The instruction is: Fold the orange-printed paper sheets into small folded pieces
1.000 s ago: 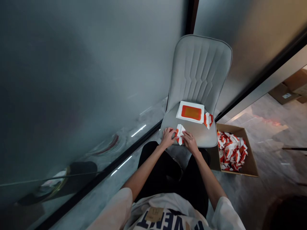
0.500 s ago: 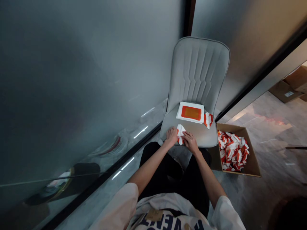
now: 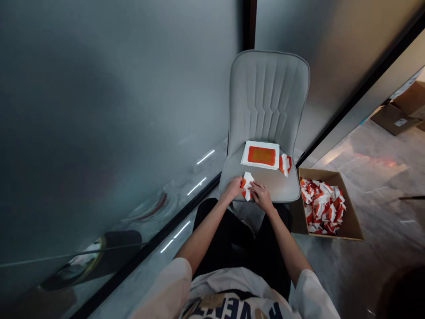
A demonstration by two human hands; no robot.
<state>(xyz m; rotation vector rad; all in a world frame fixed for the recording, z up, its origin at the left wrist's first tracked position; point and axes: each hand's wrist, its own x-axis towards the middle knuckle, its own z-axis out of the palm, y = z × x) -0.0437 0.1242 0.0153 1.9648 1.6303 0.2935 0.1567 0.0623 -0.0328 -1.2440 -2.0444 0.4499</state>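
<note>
Over the grey seat of an upholstered chair [image 3: 268, 97], my left hand [image 3: 233, 187] and my right hand [image 3: 260, 196] both press on a folded piece of white-and-orange paper [image 3: 247, 186]. The paper sits between them, its lower part partly covered by my fingers. Beyond my hands lies a white card with an orange rectangle [image 3: 260, 155]. Another folded white-and-orange piece [image 3: 285, 164] rests against the card's right edge.
On the floor right of the chair stands an open cardboard box [image 3: 332, 176] heaped with folded white-and-red pieces [image 3: 322, 206]. A tall glass panel [image 3: 116, 110] runs along the left, and more cardboard boxes [image 3: 395, 117] lie at the upper right.
The whole view has shifted slightly, moving the chair and box left in the picture. Both hands stay on the folded paper, with no clear change in their hold.
</note>
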